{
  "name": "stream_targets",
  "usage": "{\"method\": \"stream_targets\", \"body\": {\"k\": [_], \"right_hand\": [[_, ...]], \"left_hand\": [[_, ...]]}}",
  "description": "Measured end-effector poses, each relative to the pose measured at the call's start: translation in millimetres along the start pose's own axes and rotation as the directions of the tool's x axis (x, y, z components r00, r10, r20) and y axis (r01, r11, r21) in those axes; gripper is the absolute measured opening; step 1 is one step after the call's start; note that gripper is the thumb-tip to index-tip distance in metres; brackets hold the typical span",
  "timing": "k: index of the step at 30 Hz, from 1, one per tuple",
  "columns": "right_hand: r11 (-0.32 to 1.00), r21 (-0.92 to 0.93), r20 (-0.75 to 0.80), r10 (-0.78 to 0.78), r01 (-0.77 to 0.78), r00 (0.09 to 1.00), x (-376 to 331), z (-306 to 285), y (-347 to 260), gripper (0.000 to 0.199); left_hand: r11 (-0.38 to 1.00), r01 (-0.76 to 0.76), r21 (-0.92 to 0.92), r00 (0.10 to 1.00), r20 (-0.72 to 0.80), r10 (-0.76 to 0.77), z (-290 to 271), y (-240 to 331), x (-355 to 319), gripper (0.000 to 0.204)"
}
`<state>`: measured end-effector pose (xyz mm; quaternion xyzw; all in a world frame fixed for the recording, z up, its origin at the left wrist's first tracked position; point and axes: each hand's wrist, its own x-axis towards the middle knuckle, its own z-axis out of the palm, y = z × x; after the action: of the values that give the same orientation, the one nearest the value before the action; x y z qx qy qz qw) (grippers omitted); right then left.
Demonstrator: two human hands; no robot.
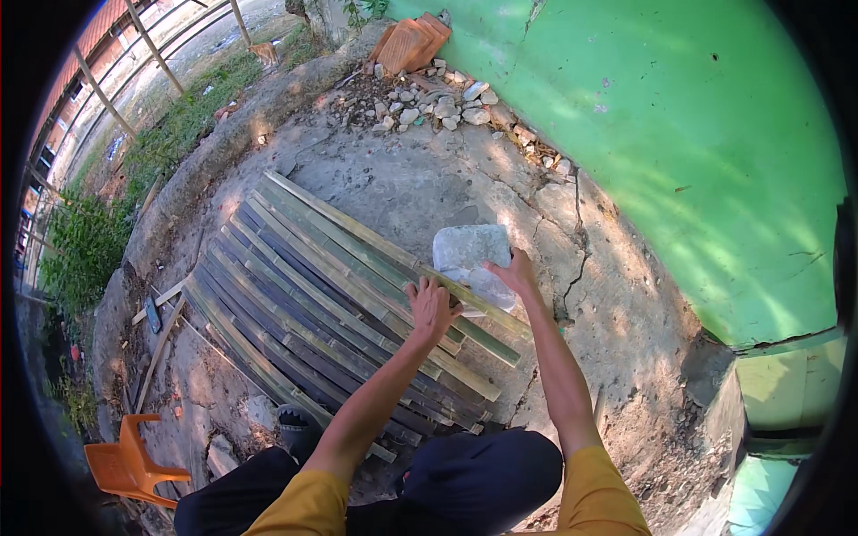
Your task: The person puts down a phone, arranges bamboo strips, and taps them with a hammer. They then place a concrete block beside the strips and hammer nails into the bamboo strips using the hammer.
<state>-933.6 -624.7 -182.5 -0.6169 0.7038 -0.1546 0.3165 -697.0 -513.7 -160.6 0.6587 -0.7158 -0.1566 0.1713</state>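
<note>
Many split bamboo slats (331, 304), green, tan and dark, lie side by side as a long panel on the ground in front of me. My left hand (431, 311) is at the panel's far right part, its bent fingers closed over the outer bamboo slat. Just beyond that edge rests a pale grey, rounded stone block (471, 246). My right hand (516, 272) grips the block's right side, thumb across its near face. Some of the right fingers are hidden behind the block. The outermost slat crosses in front of the block's lower part.
A green wall (679, 161) rises on the right. Rubble (438, 107) and stacked orange tiles (413, 43) lie at the back. An orange plastic chair (134, 460) stands at the lower left. A low concrete kerb (214, 147) curves along the left. Cracks run through the concrete floor.
</note>
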Motion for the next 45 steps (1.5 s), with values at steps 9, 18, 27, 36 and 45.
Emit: {"method": "stream_targets", "body": {"k": [9, 18, 27, 36, 45], "right_hand": [[0.989, -0.063, -0.286, -0.146, 0.134, 0.947, 3, 17, 11, 0.061], [0.922, 0.329, -0.562, 0.019, 0.203, 0.827, -108, -56, 52, 0.020], [0.924, -0.071, -0.475, 0.301, -0.377, 0.827, -387, 35, 132, 0.041], [0.856, 0.016, -0.437, 0.471, -0.518, 0.766, -391, 40, 114, 0.021], [0.886, -0.177, -0.586, 0.256, -0.430, 0.769, -336, 8, 131, 0.040]], "left_hand": [[0.992, -0.063, 0.111, 0.996, -0.054, 0.069, 10, -6, 6, 0.035], [0.974, -0.146, -0.172, 0.982, -0.141, 0.123, -3, -20, 5, 0.035], [0.785, -0.400, -0.474, 0.916, -0.209, 0.341, -12, -18, 21, 0.034], [0.632, -0.363, -0.685, 0.928, -0.210, 0.307, 0, -27, 34, 0.020], [0.696, -0.358, -0.623, 0.934, -0.249, 0.258, 4, -46, 34, 0.020]]}}
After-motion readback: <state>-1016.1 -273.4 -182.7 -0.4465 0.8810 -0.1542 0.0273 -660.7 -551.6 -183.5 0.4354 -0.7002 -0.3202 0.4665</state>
